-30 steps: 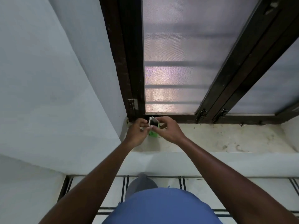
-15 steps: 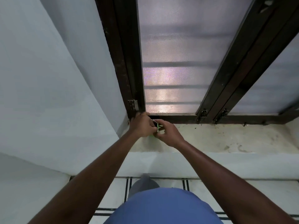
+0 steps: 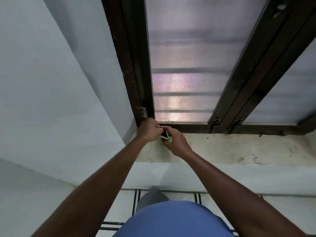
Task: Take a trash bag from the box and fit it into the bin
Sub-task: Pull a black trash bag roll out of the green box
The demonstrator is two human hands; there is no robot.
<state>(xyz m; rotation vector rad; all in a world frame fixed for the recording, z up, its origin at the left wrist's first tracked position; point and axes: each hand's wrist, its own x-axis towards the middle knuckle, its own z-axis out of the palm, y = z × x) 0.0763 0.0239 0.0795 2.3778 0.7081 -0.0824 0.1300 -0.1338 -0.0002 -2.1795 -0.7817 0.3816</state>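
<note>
Since a moment ago both hands have barely shifted, the left hand [image 3: 148, 130] and right hand [image 3: 176, 141] pinching the small box [image 3: 164, 134] between them over the sill [image 3: 239, 148].

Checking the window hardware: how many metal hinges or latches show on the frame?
3: one hinge on the left upright above the left hand, two latches at the middle uprights' base. Others may be hidden.

No readable text, label, brand or number anywhere. Small green-and-white box [image 3: 164, 135] at the window frame's [image 3: 135, 69] lower left corner too hidden (both hands over it) to show any print.
</note>
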